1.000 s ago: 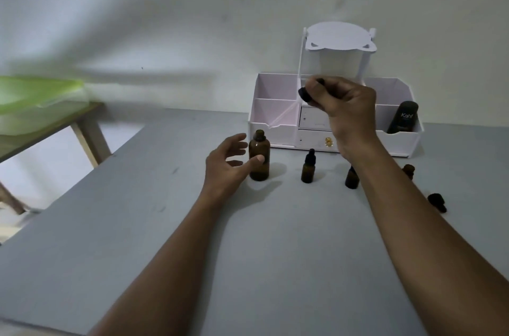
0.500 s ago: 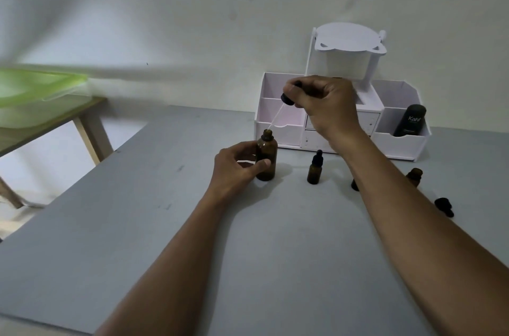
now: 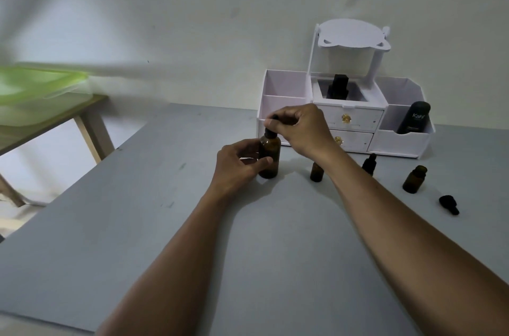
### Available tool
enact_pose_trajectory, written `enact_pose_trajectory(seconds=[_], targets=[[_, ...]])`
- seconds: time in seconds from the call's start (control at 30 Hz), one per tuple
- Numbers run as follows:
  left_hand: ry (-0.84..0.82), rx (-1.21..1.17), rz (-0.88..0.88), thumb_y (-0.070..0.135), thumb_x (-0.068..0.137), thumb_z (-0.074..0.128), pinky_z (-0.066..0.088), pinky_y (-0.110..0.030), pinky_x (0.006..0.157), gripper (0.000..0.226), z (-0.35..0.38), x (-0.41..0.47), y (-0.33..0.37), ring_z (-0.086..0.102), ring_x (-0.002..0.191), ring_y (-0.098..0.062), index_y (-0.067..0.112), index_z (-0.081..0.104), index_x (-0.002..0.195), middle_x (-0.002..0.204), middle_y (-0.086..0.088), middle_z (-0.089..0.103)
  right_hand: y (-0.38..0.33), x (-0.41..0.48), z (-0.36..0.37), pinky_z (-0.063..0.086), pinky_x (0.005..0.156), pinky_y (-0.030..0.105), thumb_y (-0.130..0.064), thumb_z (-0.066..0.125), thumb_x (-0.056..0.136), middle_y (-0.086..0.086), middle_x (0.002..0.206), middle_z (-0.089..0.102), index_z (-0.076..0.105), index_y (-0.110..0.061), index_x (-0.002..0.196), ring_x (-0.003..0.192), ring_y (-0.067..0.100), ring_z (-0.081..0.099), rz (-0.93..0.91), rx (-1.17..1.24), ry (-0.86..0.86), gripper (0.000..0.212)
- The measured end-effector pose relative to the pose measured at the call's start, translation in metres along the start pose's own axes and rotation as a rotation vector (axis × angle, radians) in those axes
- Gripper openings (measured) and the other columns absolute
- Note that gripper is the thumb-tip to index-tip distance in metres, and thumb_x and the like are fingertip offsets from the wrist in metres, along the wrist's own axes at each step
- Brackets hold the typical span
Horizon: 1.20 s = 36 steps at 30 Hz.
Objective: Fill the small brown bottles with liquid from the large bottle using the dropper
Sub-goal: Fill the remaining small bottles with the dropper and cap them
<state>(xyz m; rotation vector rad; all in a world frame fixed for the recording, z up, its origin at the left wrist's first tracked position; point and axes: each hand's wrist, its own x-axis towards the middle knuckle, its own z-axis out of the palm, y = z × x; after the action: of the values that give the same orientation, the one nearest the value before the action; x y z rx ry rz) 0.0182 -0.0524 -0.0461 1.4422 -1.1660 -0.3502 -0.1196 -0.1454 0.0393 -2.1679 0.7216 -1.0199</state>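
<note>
My left hand point(image 3: 239, 162) grips the large bottle point(image 3: 271, 155) standing on the counter point(image 3: 165, 225); my right hand point(image 3: 300, 129) pinches the dropper point(image 3: 269, 133) at its neck. A skewed push could tip it, spilling liquid.

We see a plain pale wall point(image 3: 209, 5) behind the grey table point(image 3: 124, 225). Well to the left of the left hand point(image 3: 239, 163) stands a wooden side table point(image 3: 92, 132), with soft light on the wall above it.

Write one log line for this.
left hand holds large bottle | right hand pinches dropper at its neck | uncapped small bottle stands apart
</note>
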Motion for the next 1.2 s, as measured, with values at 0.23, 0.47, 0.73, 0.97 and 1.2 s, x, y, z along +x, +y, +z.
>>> enact_pose_trajectory(seconds=[0.23, 0.47, 0.73, 0.97, 1.2], targets=[[0.001, 0.022, 0.018, 0.018, 0.080, 0.083, 0.058, -0.024, 0.089, 0.047, 0.000, 0.001, 0.001, 0.073, 0.100, -0.008, 0.014, 0.071, 0.125, 0.109, 0.002, 0.076, 0.003, 0.000, 0.007, 0.044, 0.061, -0.003, -0.023, 0.076, 0.086, -0.009, 0.085, 0.072, 0.079, -0.014, 0.098, 0.067, -0.010, 0.064, 0.004, 0.000, 0.059, 0.015], [-0.004, 0.032, 0.025, 0.019, 0.079, 0.083, 0.057, -0.018, 0.085, 0.047, -0.001, 0.002, -0.001, 0.073, 0.097, -0.004, 0.015, 0.072, 0.124, 0.108, 0.003, 0.077, 0.000, 0.004, 0.011, 0.047, 0.062, 0.006, -0.017, 0.078, 0.084, 0.005, 0.087, 0.077, 0.080, -0.007, 0.091, 0.065, -0.001, 0.062, -0.027, -0.063, 0.121, 0.012], [-0.006, 0.027, 0.025, 0.019, 0.079, 0.083, 0.059, -0.024, 0.088, 0.047, -0.001, 0.002, -0.001, 0.073, 0.097, -0.007, 0.014, 0.072, 0.124, 0.108, 0.000, 0.077, -0.003, 0.001, 0.015, 0.048, 0.064, 0.009, -0.017, 0.077, 0.085, 0.006, 0.090, 0.077, 0.080, -0.007, 0.092, 0.064, -0.001, 0.061, -0.030, -0.086, 0.159, 0.013], [-0.016, 0.012, -0.011, 0.018, 0.078, 0.083, 0.059, -0.029, 0.091, 0.046, -0.001, 0.000, 0.000, 0.072, 0.096, -0.001, 0.019, 0.072, 0.123, 0.104, 0.008, 0.076, -0.012, 0.003, 0.007, 0.049, 0.070, 0.008, -0.020, 0.075, 0.087, 0.004, 0.094, 0.078, 0.079, -0.010, 0.098, 0.070, 0.001, 0.066, -0.029, -0.080, 0.141, 0.016], [0.042, -0.003, -0.001, 0.044, 0.074, 0.079, 0.058, -0.030, 0.088, 0.066, -0.003, -0.001, -0.001, 0.066, 0.109, -0.008, 0.029, 0.060, 0.135, 0.113, 0.004, 0.071, -0.050, 0.022, -0.028, 0.061, 0.078, 0.025, -0.025, 0.075, 0.087, 0.000, 0.084, 0.078, 0.079, -0.010, 0.093, 0.074, 0.007, 0.074, -0.149, 0.004, 0.224, 0.016]])
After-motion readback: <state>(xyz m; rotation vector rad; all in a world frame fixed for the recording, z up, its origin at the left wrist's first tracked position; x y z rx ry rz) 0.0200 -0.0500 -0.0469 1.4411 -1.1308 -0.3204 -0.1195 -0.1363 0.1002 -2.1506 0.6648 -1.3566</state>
